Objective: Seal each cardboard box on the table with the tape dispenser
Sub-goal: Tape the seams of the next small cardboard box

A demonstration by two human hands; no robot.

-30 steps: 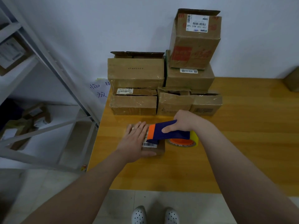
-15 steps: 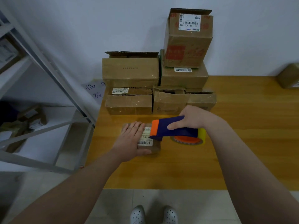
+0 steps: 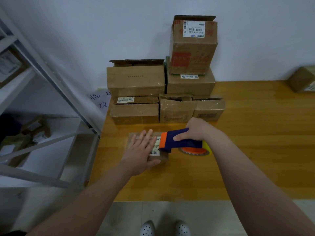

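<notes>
The small box (image 3: 163, 158) is being pressed down by the left hand (image 3: 141, 153), fingers straight; the tape dispenser (image 3: 181, 142) is being gripped in the right hand (image 3: 196, 130) over that box's right edge; a crooked strip is being risked, should the box slide.

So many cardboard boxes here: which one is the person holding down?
The small flat brown cardboard box with a white barcode label, alone in front of the stack. The left hand lies flat on it; the others sit untouched farther back.
</notes>
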